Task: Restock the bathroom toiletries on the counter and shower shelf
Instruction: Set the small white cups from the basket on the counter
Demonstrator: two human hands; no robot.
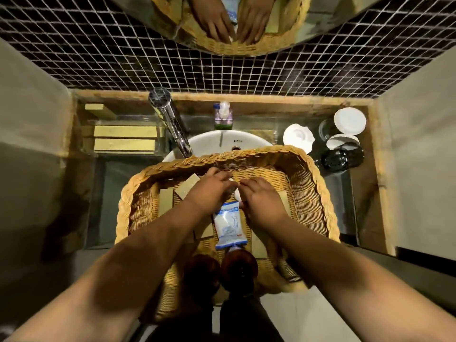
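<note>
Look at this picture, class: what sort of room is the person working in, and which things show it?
Most likely a bathroom: a white basin with a chrome tap over it, a mirror above the dark mosaic-tiled wall, and a pump bottle behind the basin.

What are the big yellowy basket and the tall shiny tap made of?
The tan woven basket looks like wicker or rattan: interlaced strands, braided rim, matte. The tall silver tap looks like polished chrome-plated metal, mirror-bright with reflections.
</note>
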